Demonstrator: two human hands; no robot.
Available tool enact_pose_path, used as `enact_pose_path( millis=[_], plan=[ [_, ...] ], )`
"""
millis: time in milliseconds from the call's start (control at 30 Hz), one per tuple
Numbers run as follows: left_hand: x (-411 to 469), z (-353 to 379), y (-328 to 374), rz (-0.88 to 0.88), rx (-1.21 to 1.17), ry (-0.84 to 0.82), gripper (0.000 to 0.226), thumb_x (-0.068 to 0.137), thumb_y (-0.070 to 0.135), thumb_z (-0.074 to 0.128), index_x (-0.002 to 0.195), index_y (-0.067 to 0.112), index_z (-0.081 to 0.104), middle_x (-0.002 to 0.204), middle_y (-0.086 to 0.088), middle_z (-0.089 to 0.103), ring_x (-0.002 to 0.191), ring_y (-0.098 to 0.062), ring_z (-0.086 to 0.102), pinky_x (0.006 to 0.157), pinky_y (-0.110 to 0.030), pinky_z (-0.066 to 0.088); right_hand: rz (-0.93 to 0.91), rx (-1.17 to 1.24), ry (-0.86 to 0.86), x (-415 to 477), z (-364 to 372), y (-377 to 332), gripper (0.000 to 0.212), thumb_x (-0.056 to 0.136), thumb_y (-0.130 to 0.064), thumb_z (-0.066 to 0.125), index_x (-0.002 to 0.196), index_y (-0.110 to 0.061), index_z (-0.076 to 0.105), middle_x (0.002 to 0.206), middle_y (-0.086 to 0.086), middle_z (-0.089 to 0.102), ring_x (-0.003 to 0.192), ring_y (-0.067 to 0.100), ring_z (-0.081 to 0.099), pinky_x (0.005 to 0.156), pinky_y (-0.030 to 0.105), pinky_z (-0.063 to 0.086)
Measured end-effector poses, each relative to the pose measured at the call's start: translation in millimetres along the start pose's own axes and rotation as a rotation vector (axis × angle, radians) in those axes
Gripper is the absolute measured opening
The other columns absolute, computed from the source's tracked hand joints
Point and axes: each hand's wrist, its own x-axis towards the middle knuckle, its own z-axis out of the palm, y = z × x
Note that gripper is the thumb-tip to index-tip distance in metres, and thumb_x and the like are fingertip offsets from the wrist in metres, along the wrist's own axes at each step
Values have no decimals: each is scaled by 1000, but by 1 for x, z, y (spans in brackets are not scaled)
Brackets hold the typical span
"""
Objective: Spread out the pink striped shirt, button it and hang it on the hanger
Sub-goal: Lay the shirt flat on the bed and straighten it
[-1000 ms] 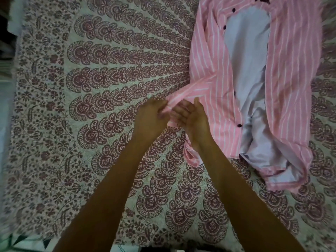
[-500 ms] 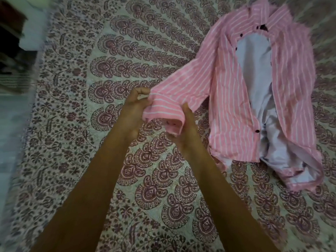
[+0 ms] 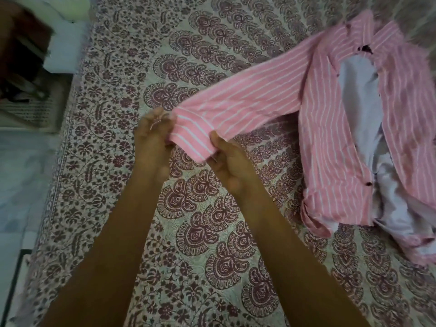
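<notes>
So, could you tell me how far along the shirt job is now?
Partly spread: the pink white-striped shirt lies front-up and open on the maroon-patterned bedspread. In hand: the left hand and right hand grip the cuff end of one sleeve, stretched out sideways. Left: its hem is bunched, the dark buttons are undone, and no hanger is in view.

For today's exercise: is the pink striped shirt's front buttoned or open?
Open. The pink striped shirt lies with its front edges apart, pale inside showing; a dark button sits unfastened on one edge.
</notes>
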Motion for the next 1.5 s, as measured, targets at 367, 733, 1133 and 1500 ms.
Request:
enact_pose_path(
  millis=[367, 733, 1133, 1500],
  plan=[
    [55, -67, -55, -526, 166, 75, 26, 89, 15, 58, 113, 11, 52, 91, -8, 60, 78, -22, 59, 66, -35, 52, 75, -345, 337, 77, 15, 78, 22, 85, 5, 56, 106, 0, 58, 90, 10, 61, 74, 18, 58, 69, 28, 51],
    [93, -90, -49, -106, 145, 241, 30, 84, 0, 61, 113, -3, 59, 97, -10, 66, 86, -24, 64, 75, -35, 52, 164, -300, 193, 104, 37, 85, 11, 85, 3, 58, 82, -7, 63, 77, 3, 62, 66, 9, 57, 63, 16, 50],
    [103, -101, -75, 26, 898, 566, 33, 69, 7, 69, 99, 10, 55, 102, -10, 62, 86, -23, 60, 64, -25, 39, 190, -563, 404, 55, -39, 46, 25, 94, 0, 42, 115, 6, 55, 129, 34, 47, 124, 47, 38, 106, 53, 35],
    [-26, 30, -144, 248, 946, -41, 17, 73, 7, 63, 90, 9, 64, 95, -7, 64, 84, -24, 59, 83, -33, 49, -99, -690, 507, -50, -138, -36, 22, 91, -7, 50, 77, -21, 59, 84, 3, 63, 72, 14, 59, 68, 25, 50]
  ],
)
